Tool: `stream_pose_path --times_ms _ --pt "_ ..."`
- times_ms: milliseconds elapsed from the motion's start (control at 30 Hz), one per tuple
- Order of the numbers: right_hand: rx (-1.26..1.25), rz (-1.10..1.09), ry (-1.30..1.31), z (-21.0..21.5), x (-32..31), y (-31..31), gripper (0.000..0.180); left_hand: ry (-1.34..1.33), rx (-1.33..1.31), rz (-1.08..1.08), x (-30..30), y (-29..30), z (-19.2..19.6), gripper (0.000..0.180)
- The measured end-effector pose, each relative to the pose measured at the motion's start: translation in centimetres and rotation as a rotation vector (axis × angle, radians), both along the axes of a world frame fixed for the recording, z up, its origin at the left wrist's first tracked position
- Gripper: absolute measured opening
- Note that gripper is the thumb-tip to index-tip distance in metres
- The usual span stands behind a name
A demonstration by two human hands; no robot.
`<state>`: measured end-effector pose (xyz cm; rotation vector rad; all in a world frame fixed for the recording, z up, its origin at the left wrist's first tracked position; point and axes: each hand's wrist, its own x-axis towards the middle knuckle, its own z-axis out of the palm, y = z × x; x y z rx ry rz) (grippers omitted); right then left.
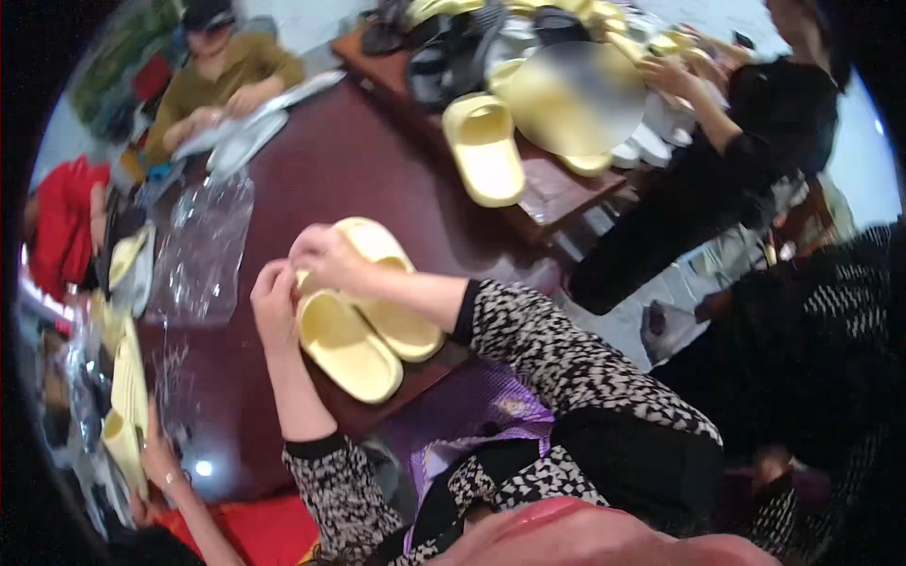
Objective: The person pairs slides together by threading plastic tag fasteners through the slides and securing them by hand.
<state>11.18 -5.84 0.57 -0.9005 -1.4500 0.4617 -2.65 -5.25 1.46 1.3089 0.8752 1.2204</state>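
Note:
A pair of pale yellow slide slippers lies side by side on the dark red table, near its front edge. My left hand [275, 307] is at the far left end of the left slipper [351, 349], its fingers bent and closed. My right hand [326, 257] reaches across the right slipper [401, 316], and its fingertips meet those of my left hand in a pinch. Whatever is between the fingers is too small and hidden to make out. My right forearm covers part of the right slipper.
Clear plastic bags [203, 250] lie on the dark red table [311, 141] to the left. Yellow, black and white slippers pile up at the far right, one yellow slipper [486, 156] at the edge. Other people work at the far left, lower left and right.

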Motion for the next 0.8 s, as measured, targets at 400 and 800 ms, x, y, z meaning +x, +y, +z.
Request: stream_pose_path --times_ms 400,800 --pt "0.004 -0.063 -0.123 1.7 1.5 -0.7 0.006 -0.151 -0.005 -0.115 1.0 1.8 -1.1 0.005" --pt "0.423 -0.026 0.097 11.3 18.0 -4.7 0.016 -0.135 -0.033 0.125 -0.5 2.3 -1.1 0.007"
